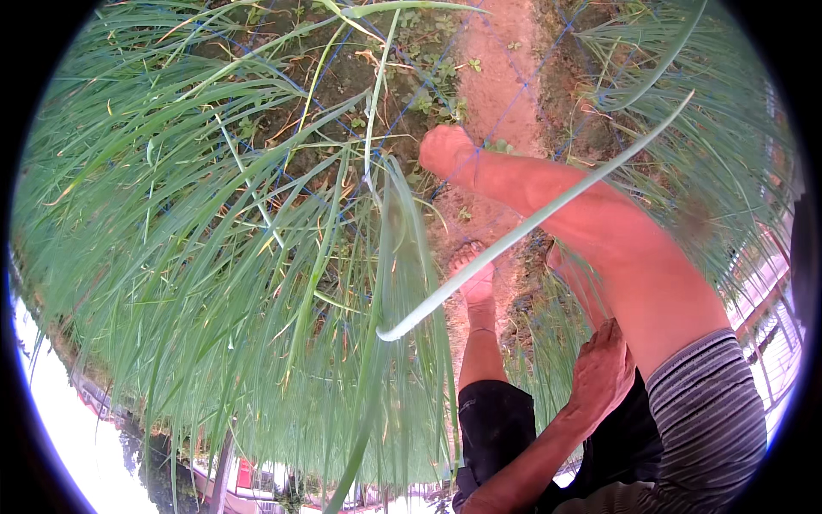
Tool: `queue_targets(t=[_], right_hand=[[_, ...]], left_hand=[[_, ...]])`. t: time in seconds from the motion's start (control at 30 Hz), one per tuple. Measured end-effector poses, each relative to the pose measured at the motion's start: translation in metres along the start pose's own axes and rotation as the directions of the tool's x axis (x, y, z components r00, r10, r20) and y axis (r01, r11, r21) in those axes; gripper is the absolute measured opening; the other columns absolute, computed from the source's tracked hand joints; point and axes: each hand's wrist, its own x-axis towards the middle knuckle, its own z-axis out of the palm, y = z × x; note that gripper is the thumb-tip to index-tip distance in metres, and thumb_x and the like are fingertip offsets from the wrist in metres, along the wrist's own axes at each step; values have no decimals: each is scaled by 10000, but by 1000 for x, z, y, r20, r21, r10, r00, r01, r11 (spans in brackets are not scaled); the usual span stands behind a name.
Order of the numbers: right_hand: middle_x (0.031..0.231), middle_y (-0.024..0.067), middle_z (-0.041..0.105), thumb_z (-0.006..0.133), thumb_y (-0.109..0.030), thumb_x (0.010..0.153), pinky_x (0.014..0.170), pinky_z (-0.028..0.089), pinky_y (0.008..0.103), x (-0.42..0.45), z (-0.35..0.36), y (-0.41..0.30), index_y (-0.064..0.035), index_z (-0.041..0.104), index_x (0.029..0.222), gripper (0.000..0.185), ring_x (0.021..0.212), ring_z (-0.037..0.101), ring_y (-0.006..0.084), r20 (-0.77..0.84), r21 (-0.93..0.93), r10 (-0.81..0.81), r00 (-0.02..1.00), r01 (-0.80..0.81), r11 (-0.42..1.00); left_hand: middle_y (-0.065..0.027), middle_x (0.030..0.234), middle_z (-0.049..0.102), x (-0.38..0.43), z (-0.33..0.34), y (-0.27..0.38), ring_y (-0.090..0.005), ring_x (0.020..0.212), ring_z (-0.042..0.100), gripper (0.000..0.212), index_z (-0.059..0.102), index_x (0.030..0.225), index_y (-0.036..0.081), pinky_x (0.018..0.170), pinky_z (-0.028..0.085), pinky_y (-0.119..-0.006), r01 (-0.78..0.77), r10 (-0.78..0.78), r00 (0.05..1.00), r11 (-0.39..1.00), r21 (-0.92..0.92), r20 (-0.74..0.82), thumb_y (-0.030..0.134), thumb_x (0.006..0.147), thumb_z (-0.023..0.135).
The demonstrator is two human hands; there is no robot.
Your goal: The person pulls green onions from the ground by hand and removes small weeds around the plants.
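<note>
My right arm, in a striped sleeve, stretches forward over the soil path. At its end my right hand is low beside a blue net and the bases of green onion plants. Its fingers curl downward, and whatever lies under them is hidden. My left hand crosses my body and rests bent by my right leg, its fingertips partly behind the right arm. One long pale green onion leaf slants across the view in front of the right forearm.
Small broad-leaved weeds grow beside the reddish soil path. My bare foot stands on that path. More onion plants flank it on the right. Buildings and a post show at the lower rim.
</note>
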Motion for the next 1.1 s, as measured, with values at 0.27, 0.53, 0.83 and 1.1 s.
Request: queue_targets(t=[0.27,0.53,0.83,1.1], right_hand=[[791,115,658,637,-102,667,614,532,402,-12,-9,19,-75,679,800,142,791,648,293,-14,174,9,1000,-7,985],[690,179,604,657,-191,649,565,486,430,-34,62,79,-52,587,680,159,696,609,340,-400,507,205,893,30,861],[896,172,577,537,-52,727,661,507,421,-7,-5,68,-109,488,1204,483,796,603,351,-474,207,235,849,-152,966],[861,210,589,517,-10,676,673,502,423,21,-10,86,-15,557,999,326,805,600,378,-368,473,311,876,-111,874]], left_hand=[[-153,1077,558,5,-19,9,-299,936,583,345,470,1130,-1,773,477,-395,86,-86,995,996,-6,47,103,811,552],[-180,1038,565,3,-29,10,-351,889,574,338,459,1131,8,753,474,-423,31,-95,973,956,-290,-209,67,812,555],[-200,1003,565,5,-32,7,-375,830,577,315,468,1106,4,709,470,-447,72,-127,974,958,-277,-188,45,801,538],[-153,1061,575,4,-34,7,-315,905,595,328,459,1137,25,752,485,-409,147,-167,982,971,-191,-91,111,833,550]])
